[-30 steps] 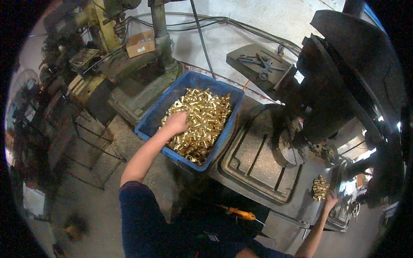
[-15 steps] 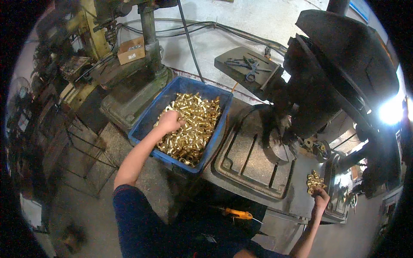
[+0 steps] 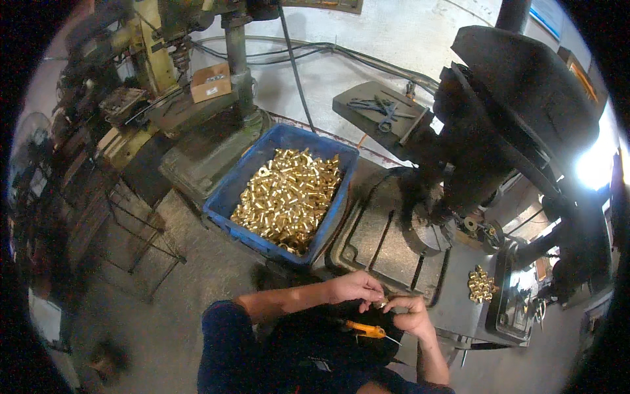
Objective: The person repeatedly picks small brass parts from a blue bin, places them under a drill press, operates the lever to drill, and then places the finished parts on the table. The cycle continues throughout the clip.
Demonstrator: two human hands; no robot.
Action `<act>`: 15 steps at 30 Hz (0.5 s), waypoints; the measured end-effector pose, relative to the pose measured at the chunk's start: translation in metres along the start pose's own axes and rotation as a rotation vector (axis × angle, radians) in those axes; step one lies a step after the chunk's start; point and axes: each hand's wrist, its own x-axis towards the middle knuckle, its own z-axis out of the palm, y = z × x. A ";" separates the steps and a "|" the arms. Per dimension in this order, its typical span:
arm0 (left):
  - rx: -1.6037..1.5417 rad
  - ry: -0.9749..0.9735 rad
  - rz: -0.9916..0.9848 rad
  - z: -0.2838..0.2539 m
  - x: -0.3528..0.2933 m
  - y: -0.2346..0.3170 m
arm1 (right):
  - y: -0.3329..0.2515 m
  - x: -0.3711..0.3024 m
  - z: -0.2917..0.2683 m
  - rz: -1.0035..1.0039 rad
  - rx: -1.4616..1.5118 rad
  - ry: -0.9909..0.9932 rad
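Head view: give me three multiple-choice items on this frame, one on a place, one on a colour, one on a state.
1. Where are the two hands?
A. In the crate
B. Together, low in front of the body
C. On the tool tray

2. What colour is the crate of brass parts?
A. Blue
B. Red
C. Grey

3. How full is the crate?
A. Empty
B. A few parts only
C. Heaped with parts

Key: 1 B, left hand meets right hand. 2 A, the crate has blue walls. 3 C, brass parts cover its floor.
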 end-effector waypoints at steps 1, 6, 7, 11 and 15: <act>-0.029 -0.032 -0.030 0.003 0.002 -0.004 | 0.007 -0.008 0.000 0.046 0.049 0.001; -0.177 0.013 -0.041 0.018 0.014 -0.010 | 0.011 -0.021 -0.002 0.129 0.285 0.167; -0.158 0.032 -0.033 0.019 0.014 -0.005 | 0.017 -0.020 -0.002 0.093 0.430 0.184; 0.018 0.040 0.075 0.021 0.016 0.004 | 0.009 -0.011 -0.010 0.085 0.351 0.196; -0.015 0.097 0.039 0.017 0.026 0.015 | 0.020 -0.008 -0.017 -0.022 0.509 0.200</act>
